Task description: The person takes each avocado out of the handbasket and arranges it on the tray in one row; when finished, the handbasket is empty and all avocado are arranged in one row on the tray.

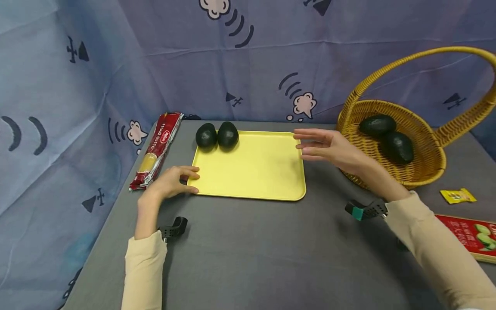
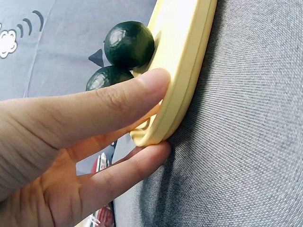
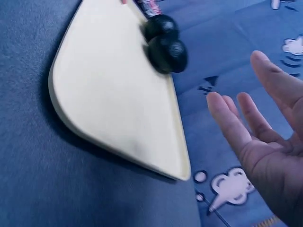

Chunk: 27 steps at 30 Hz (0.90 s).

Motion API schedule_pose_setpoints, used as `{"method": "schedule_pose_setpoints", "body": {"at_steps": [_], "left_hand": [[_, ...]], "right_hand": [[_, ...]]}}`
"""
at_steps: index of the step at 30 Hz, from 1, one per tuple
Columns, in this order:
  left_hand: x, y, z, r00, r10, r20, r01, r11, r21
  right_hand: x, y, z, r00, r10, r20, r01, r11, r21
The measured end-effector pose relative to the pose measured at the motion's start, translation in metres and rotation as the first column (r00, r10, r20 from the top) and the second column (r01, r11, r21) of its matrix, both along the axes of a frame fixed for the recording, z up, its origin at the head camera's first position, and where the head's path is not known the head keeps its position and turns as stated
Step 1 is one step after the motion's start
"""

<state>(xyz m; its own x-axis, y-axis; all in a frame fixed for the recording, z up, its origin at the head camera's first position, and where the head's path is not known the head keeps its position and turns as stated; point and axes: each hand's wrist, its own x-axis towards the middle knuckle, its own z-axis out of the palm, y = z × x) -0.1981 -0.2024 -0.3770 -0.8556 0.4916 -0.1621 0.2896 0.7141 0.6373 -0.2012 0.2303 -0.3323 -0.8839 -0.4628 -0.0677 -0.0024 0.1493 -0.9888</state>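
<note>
- Pinching the near-left corner of the yellow tray (image 1: 252,168) with my left hand (image 1: 170,183), I have my right hand (image 1: 329,147) wide at its far-right corner, in the head view. It lies on the grey desk (image 1: 263,241), with two avocados (image 1: 227,135) side by side at its far-left corner, a red packet (image 1: 159,144) to its left and a wicker basket (image 1: 441,165) to its right.
- From my left wrist, my thumb sits on the rim, fingers against the corner's outer side.
- From my right wrist, my fingers are spread, apart from the tray.
</note>
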Motion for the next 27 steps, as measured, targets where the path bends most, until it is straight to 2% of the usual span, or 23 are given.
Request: {"method": "schedule_pose_setpoints", "body": {"at_steps": [7,10,13,15,17,18,20,23,26,27], "left_hand": [[0.003,-0.001,-0.002,1.0,-0.005,-0.005,0.005,1.0,-0.013],[0.005,-0.003,-0.004,1.0,-0.003,0.001,0.003,1.0,-0.008],[0.006,-0.004,-0.005,1.0,0.006,0.007,-0.006,1.0,-0.008],[0.006,-0.005,-0.005,1.0,0.011,0.011,-0.011,1.0,-0.007],[0.006,-0.006,-0.005,1.0,0.013,0.014,-0.012,1.0,-0.003],[0.007,-0.006,-0.005,1.0,0.012,0.015,-0.011,1.0,-0.001],[0.007,-0.007,-0.005,1.0,0.007,0.013,-0.007,1.0,0.0],[0.009,-0.008,-0.005,1.0,0.005,0.005,-0.005,1.0,-0.004],[0.01,-0.008,-0.004,1.0,0.011,0.008,-0.011,1.0,-0.003],[0.01,-0.008,-0.004,1.0,0.013,0.011,-0.013,1.0,-0.001]], "right_hand": [[0.043,0.06,0.016,0.991,0.047,-0.122,-0.066,0.985,-0.16],[0.051,0.089,0.015,0.986,0.083,-0.147,-0.122,0.953,-0.279],[0.054,0.117,0.01,0.987,0.101,-0.126,-0.141,0.92,-0.367],[0.056,0.131,0.006,0.994,0.06,-0.087,-0.089,0.919,-0.384],[0.06,0.141,0.002,0.999,-0.042,-0.021,0.031,0.923,-0.382],[0.061,0.144,0.0,0.994,-0.108,0.014,0.105,0.918,-0.382],[0.064,0.148,-0.003,0.963,-0.252,0.097,0.27,0.892,-0.363],[0.065,0.148,-0.005,0.875,-0.432,0.22,0.482,0.824,-0.299],[0.063,0.143,-0.005,0.803,-0.501,0.322,0.582,0.775,-0.246],[0.062,0.141,-0.005,0.786,-0.512,0.345,0.601,0.763,-0.237]]}}
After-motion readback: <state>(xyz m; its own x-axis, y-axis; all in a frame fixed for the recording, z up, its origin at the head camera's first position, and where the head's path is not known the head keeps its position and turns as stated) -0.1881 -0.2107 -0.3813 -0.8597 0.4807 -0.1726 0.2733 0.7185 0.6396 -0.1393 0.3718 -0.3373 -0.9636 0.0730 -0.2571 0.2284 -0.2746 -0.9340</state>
